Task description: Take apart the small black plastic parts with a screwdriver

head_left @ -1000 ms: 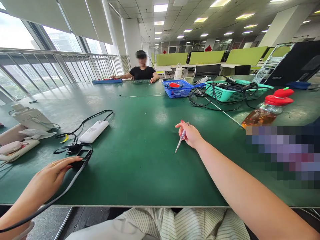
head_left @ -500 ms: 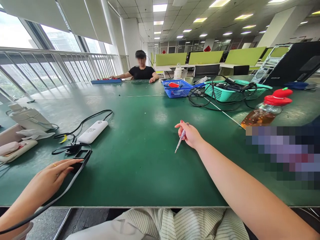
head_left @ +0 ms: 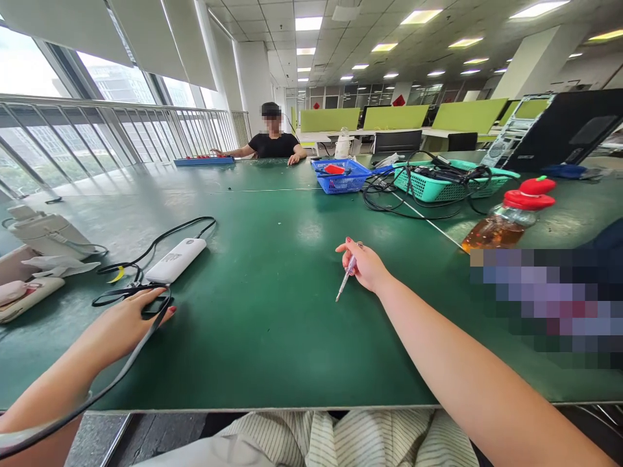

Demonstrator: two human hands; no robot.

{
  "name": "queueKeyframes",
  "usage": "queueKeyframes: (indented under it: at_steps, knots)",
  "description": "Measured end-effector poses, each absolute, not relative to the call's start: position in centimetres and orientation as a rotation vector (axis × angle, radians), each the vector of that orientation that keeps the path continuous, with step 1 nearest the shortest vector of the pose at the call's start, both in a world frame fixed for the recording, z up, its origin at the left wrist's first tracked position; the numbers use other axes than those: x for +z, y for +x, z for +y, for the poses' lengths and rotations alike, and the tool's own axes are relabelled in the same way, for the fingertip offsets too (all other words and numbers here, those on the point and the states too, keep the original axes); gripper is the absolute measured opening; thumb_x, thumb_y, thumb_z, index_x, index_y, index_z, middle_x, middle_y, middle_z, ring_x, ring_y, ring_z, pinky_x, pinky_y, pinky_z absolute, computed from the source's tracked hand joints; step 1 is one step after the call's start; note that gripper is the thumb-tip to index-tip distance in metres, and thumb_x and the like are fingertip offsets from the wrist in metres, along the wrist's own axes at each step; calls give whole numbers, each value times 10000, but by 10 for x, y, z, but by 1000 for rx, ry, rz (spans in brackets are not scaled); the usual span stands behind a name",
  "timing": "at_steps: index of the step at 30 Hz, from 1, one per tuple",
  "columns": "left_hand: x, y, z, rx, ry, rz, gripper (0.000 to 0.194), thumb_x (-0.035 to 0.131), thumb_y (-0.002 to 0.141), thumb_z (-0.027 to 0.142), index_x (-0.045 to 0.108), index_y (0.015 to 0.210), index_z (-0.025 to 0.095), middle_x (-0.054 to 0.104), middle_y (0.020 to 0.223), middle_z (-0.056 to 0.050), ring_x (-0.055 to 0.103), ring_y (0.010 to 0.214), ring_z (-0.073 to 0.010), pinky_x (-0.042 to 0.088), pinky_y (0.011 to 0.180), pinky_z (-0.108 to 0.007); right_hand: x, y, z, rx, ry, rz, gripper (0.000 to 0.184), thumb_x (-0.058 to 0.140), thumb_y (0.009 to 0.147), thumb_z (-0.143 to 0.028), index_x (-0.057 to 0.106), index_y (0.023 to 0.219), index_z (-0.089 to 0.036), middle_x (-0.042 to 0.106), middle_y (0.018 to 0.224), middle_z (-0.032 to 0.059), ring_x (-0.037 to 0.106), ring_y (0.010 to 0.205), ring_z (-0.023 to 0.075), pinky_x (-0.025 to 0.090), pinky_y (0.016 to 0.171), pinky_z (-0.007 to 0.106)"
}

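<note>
Counter [head_left: 272, 363], green: is stretching across the view. Left hand [head_left: 119, 324]: is straddling a black frame [head_left: 156, 303], thumb and fingers apart; grip unclear. Right hand [head_left: 363, 264]: is gripping the last item. Power bank [head_left: 176, 261], white: is lying just beyond the left hand. Screwdriver [head_left: 346, 279]: is pointing downward.

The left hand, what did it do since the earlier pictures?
The left hand moved forward, toward the white device. Its thumb and fingers spread around the black frame; I can't tell if it grips. The right hand still holds the screwdriver.
</note>
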State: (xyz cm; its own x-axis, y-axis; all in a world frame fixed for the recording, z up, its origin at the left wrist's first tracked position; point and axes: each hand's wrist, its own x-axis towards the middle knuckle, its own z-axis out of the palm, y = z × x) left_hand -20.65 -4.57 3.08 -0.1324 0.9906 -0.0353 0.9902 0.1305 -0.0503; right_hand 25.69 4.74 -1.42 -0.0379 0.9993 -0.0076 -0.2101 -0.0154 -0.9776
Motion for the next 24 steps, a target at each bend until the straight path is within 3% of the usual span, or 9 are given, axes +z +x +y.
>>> queueKeyframes:
  at_steps: [6, 12, 16, 20, 24]
  knots:
    - [22, -202, -39, 277, -1965, -2412, 608, 258, 957, 440, 496, 1418, 123, 617, 1361, -164, 633, 1167, -359, 491, 954, -451, -15, 258, 49, 1334, -1031, -1083, 575, 731, 625, -736, 661, 747, -178, 538, 481, -24, 380, 406, 75, 291, 409, 242]
    - [22, -205, -47, 74, -2172, -2121, 502, 283, 971, 369, 586, 1299, 142, 651, 1311, -121, 637, 1155, -286, 501, 939, -386, -16, 258, 50, 1339, -1033, -1098, 575, 715, 642, -741, 659, 756, -180, 535, 484, -26, 378, 398, 71, 284, 406, 245]
    - [24, -203, -48, -23, -2144, -2017, 525, 305, 962, 412, 634, 1248, 119, 653, 1289, -156, 635, 1140, -315, 487, 959, -416, -17, 258, 51, 1338, -1028, -1105, 557, 704, 659, -733, 656, 752, -187, 529, 484, -28, 380, 400, 78, 285, 408, 252]
    - [32, -192, -56, -11, -1922, -2003, 613, 220, 962, 444, 596, 1291, 88, 690, 1170, -204, 651, 1072, -354, 473, 946, -457, -16, 258, 50, 1341, -1027, -1106, 554, 699, 663, -733, 653, 753, -188, 527, 486, -31, 382, 400, 78, 286, 414, 252]
    - [36, -186, -77, -49, -1837, -1936, 614, 148, 966, 438, 597, 1229, 111, 674, 1218, -182, 664, 1038, -328, 463, 931, -431, -16, 259, 49, 1345, -1035, -1111, 548, 699, 677, -722, 659, 767, -184, 534, 495, -28, 394, 406, 77, 298, 423, 250]
